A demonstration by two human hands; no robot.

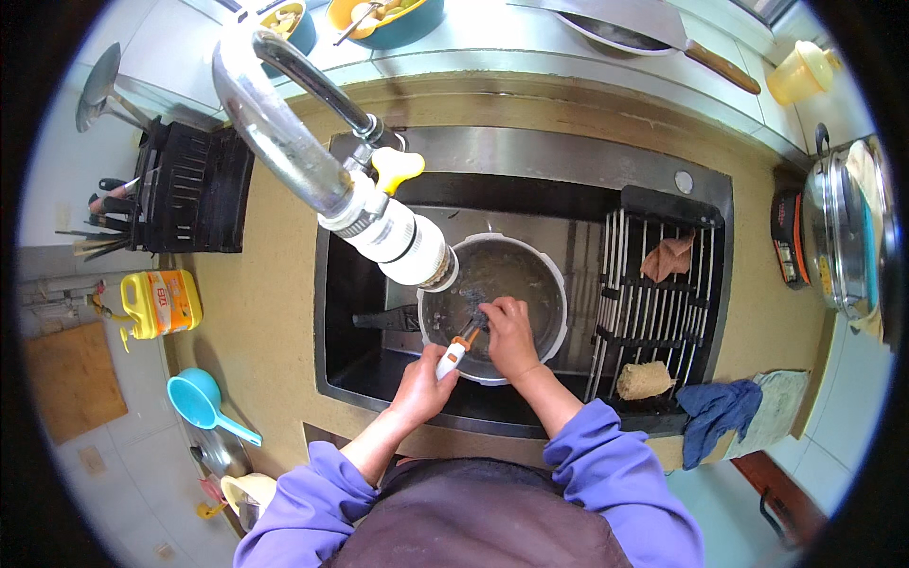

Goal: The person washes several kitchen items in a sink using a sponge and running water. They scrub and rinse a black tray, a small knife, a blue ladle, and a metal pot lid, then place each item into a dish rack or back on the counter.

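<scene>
A metal cooking pot [529,284] with water in it sits in the sink [529,156], its black handle [383,319] pointing left. My left hand [422,387] grips the white and orange handle of a kitchen utensil [452,357] over the pot's near rim. My right hand [508,337] is over the pot, its fingers closed on a dark scouring pad [474,305] against the utensil's far end. The fingers partly hide that end, so its kind cannot be told.
A large faucet [284,135] with a white nozzle hangs over the pot's left side. Across the sink's right side lies a metal rack [650,312] with a brown cloth [667,257] and a loofah piece [645,380]. A blue dipper [195,399] and yellow jug [167,303] stand left.
</scene>
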